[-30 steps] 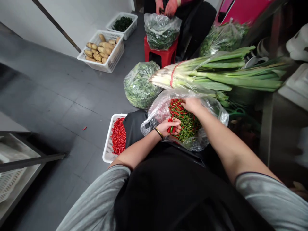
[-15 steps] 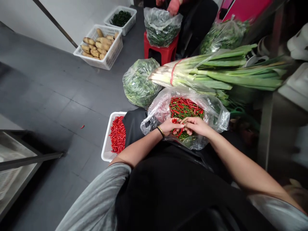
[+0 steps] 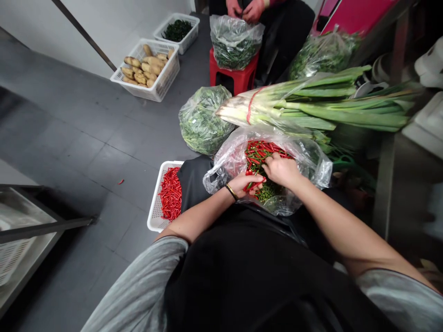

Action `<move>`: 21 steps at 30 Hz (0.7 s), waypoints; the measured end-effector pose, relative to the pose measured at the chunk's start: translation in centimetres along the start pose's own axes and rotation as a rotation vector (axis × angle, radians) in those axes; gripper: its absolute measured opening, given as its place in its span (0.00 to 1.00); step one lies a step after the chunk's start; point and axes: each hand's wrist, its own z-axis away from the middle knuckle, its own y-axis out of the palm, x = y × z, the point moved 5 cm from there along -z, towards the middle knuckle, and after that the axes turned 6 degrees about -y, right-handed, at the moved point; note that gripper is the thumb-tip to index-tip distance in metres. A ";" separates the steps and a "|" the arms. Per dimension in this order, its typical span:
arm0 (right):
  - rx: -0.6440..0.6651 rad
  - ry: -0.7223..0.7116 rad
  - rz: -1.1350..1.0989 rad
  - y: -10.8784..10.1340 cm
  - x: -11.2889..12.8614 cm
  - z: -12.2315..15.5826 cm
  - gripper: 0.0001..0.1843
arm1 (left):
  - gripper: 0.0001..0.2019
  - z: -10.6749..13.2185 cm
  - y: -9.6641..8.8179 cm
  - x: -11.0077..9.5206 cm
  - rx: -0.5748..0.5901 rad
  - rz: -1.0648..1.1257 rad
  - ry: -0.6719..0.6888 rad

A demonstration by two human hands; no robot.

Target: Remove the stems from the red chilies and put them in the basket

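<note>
A clear plastic bag (image 3: pixel 316 163) lies open in my lap, with red chillies (image 3: pixel 258 151) on green stems inside. My left hand (image 3: pixel 239 185) is closed round a few red chillies (image 3: pixel 253 184) over the bag's near side. Just to its right, my right hand (image 3: pixel 282 169) reaches down onto the pile with bent fingers; its fingertips are partly hidden, and what they pinch does not show. Loose green stems (image 3: pixel 268 192) lie below both hands. Beside my left leg stands a white basket (image 3: pixel 155 221) of stemless red chillies (image 3: pixel 170 193).
Beyond the bag lie leeks (image 3: pixel 311 108) tied in red and a bag of greens (image 3: pixel 204 122). Another person's hands (image 3: pixel 252 10) work above a bagged heap on a red stool (image 3: pixel 238 78). A potato-like root basket (image 3: pixel 161 87) stands far left; one chilli (image 3: pixel 121 181) lies on the floor.
My right hand has left my left hand and moved slightly up and right, onto the chilli pile. The left hand stays in place with its chillies. The co-worker's hands show more fully.
</note>
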 end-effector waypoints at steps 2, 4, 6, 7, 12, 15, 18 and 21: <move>-0.028 0.060 -0.020 -0.4 -1.1 -2.5 0.30 | 0.14 0.1 0.1 -0.2 0.024 0.071 -0.015; 0.034 0.117 -0.041 -0.1 -2.3 -5.0 0.29 | 0.15 0.3 0.1 -0.5 0.023 0.102 -0.011; 0.146 0.109 -0.051 0.8 -3.2 -6.6 0.25 | 0.17 0.5 0.1 -0.8 0.013 0.108 0.024; 0.175 0.090 -0.048 1.1 -3.6 -6.8 0.23 | 0.18 0.5 0.1 -0.9 0.003 0.116 0.045; 0.029 -0.062 -0.076 1.1 -3.2 -1.9 0.21 | 0.19 -0.1 -0.3 -1.1 -0.111 0.187 0.106; -0.035 -0.312 -0.267 0.5 0.1 2.9 0.22 | 0.18 -0.8 -0.1 -0.8 -0.082 0.161 0.087; -0.028 -0.649 -0.594 -0.5 3.3 5.5 0.21 | 0.18 -1.2 -0.1 -0.2 -0.040 0.080 0.056; 0.111 -0.734 -0.739 -1.0 3.4 3.9 0.21 | 0.16 -1.1 -1.0 0.4 -0.134 0.042 0.007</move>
